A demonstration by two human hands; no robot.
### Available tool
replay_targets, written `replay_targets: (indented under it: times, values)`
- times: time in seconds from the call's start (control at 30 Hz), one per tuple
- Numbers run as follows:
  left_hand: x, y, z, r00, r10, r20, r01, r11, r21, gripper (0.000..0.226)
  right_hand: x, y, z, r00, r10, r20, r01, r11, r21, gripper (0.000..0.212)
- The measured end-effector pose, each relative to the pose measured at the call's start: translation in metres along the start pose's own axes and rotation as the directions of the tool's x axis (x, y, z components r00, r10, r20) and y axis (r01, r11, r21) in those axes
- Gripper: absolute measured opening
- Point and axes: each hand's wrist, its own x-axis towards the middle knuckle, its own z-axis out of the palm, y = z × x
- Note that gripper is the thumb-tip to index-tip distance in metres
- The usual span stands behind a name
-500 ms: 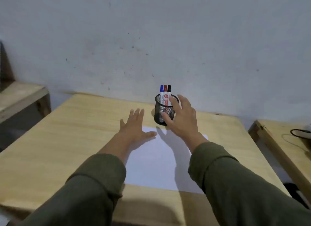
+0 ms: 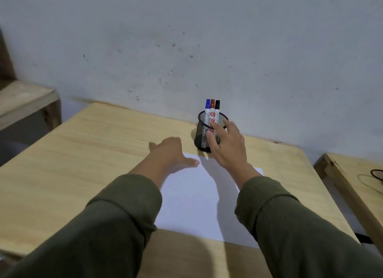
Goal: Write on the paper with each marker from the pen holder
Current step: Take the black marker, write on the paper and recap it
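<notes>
Fingers of the left hand [image 2: 173,151], spread flat half a second ago, now look tucked, the thumb resting on the paper's [image 2: 199,197] far corner. The right hand [image 2: 227,145] has closed in on the mesh pen holder [image 2: 202,136]; its grip is loose and part-open, fingertips against the mesh beside the blue marker [image 2: 207,112], red marker [image 2: 212,112] and black marker [image 2: 217,111], holding nothing. Picking a marker likely comes next; none has left the holder on the desk [image 2: 103,143].

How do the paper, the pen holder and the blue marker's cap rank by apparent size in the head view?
1. Paper, by far the largest, though it lies nearer the camera.
2. Pen holder, partly covered by the right hand.
3. Blue marker's cap, smallest; it looks alike in size to the red and black caps beside it.
</notes>
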Motion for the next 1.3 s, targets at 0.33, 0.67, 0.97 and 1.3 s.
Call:
replay_targets:
  times: [0.33,0.67,0.97,1.3]
  values:
    - [0.021,0.026,-0.032,0.948,0.212,-0.236,-0.294,0.867,-0.402,0.080,0.002,0.004,-0.004,1.000,-0.002,0.013,0.001,0.996,0.091,0.062]
    - [0.026,0.030,-0.032,0.966,0.146,-0.214,-0.217,0.908,-0.357,0.064,0.020,0.009,-0.008,1.000,0.010,-0.019,-0.008,0.992,0.130,0.058]
    - [0.027,0.033,-0.034,0.967,0.147,-0.206,-0.209,0.922,-0.325,0.064,0.066,0.001,-0.015,0.949,0.304,0.081,-0.310,0.948,0.069,0.048]
    - [0.030,0.031,-0.036,0.969,0.149,-0.199,-0.209,0.922,-0.326,0.064,0.083,-0.004,-0.005,0.909,0.389,0.149,-0.416,0.859,0.299,0.034]
